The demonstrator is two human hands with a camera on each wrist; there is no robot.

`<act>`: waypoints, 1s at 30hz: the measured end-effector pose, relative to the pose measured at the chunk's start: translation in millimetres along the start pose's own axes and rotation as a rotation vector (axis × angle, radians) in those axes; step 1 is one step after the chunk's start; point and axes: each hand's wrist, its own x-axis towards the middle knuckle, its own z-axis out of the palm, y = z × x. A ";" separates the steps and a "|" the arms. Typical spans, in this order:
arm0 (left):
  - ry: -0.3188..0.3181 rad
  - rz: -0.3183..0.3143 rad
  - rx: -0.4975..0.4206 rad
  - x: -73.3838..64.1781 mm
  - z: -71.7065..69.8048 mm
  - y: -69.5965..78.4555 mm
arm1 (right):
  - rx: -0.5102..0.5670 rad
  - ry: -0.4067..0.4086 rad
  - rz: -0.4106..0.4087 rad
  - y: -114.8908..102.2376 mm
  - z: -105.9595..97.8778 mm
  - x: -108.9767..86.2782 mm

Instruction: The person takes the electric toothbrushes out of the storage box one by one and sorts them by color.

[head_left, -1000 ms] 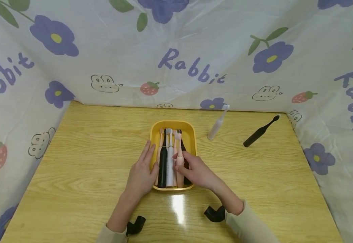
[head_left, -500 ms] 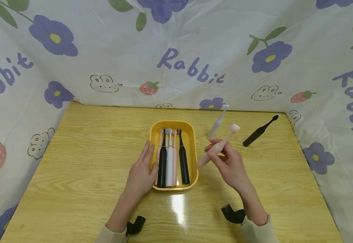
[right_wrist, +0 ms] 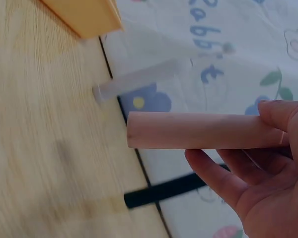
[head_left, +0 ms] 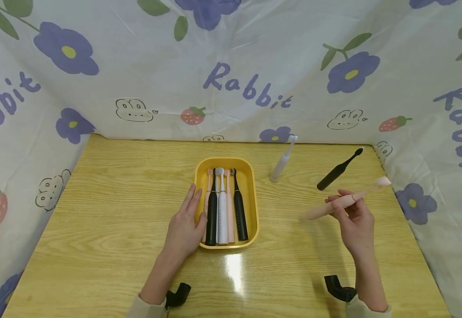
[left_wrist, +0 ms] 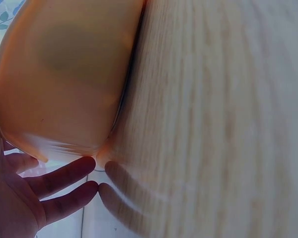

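My right hand point(head_left: 356, 223) pinches a pink electric toothbrush point(head_left: 334, 207) above the right part of the table, its brush head pointing right. In the right wrist view the handle point(right_wrist: 193, 131) lies between thumb and fingers. My left hand point(head_left: 185, 223) rests against the left side of a yellow tray point(head_left: 253, 194), fingers straight. From the left wrist view, the fingertips point(left_wrist: 82, 166) meet the tray's outer wall point(left_wrist: 64, 89). Inside the tray lie several electric toothbrushes: a black one point(head_left: 212, 216), a white one point(head_left: 222, 212), a pink one point(head_left: 230, 216) and another black one point(head_left: 239, 214) among them.
On the table behind and right of the tray are a white toothbrush point(head_left: 280, 165) and a black toothbrush point(head_left: 336, 173), spaced apart. A printed cloth point(head_left: 155, 66) rises along the back and sides of the wooden table point(head_left: 127, 190).
My right hand has taken the pink toothbrush out of the tray and carried it right, past the white toothbrush. The left hand has stayed at the tray.
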 end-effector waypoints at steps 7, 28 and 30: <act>0.004 0.003 0.001 0.8 -1.3 0.9 | -0.217 0.171 0.029 10.7 -29.9 -2.3; -0.017 -0.018 -0.013 4.2 -7.7 4.2 | -0.592 0.370 0.091 38.0 -65.1 -7.4; -0.017 -0.020 -0.016 4.7 -8.5 4.6 | -0.601 0.365 0.101 37.2 -64.9 -6.7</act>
